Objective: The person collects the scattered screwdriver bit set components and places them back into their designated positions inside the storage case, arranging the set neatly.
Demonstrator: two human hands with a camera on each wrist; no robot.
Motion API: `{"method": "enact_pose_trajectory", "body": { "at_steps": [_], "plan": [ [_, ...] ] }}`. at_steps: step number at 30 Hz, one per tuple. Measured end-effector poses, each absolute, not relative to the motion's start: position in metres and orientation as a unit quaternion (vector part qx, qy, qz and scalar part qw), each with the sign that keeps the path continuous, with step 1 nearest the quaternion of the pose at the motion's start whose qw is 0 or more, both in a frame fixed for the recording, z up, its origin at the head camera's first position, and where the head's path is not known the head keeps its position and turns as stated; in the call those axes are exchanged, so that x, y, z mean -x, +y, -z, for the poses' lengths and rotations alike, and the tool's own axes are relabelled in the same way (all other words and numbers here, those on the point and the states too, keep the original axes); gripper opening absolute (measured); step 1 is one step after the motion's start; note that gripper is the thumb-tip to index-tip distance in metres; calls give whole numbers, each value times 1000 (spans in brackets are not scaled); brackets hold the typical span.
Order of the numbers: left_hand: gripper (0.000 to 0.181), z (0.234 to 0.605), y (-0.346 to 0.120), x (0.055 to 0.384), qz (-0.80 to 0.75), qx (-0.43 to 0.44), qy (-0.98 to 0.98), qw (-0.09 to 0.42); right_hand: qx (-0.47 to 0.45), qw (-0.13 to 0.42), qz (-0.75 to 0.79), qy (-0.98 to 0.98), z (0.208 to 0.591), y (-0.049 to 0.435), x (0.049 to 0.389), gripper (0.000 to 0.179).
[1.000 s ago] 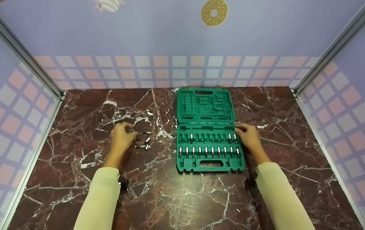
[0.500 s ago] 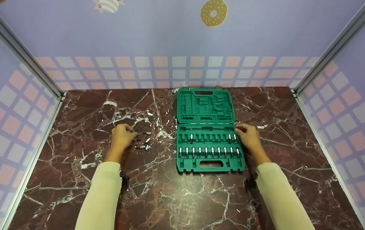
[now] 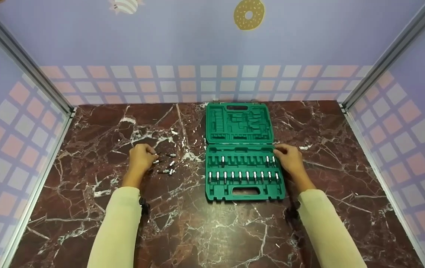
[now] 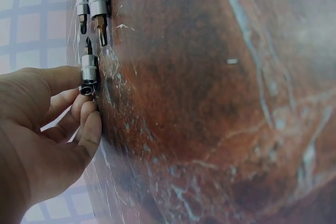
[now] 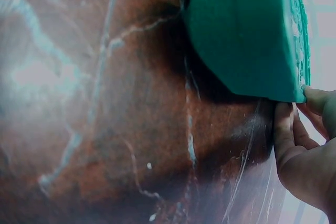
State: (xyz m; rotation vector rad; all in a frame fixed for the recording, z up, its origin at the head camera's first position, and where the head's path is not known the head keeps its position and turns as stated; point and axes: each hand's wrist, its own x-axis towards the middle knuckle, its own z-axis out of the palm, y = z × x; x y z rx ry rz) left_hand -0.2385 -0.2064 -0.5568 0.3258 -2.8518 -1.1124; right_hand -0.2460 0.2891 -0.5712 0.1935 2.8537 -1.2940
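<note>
At the left of the table, my left hand pinches a small silver bit socket between thumb and fingertips. Just beyond it in the left wrist view is another bit socket, its dark tip pointing away. Several more bit sockets lie loose to the right of this hand. My right hand grips the right edge of the open green tool case, with its thumb on the rim and its fingers against the side wall. Bit sockets fill most of the case's front row; three stand in the row behind.
The case's moulded lid lies folded back toward the far wall. Beneath everything is a dark red marbled table. Side walls enclose it left and right.
My left fingertips have shifted slightly up and left, uncovering a silver bit socket beside them. The right hand and the case stay where they were.
</note>
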Motion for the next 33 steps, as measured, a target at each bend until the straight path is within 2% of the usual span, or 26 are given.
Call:
{"method": "enact_pose_trajectory", "body": {
  "at_steps": [16, 33],
  "plan": [
    [9, 550, -207, 236, 385, -85, -917, 59, -52, -4, 409, 911, 569, 289, 248, 30],
    [10, 532, -180, 235, 421, -42, -903, 76, -58, -2, 412, 910, 571, 289, 244, 30]
  ]
}}
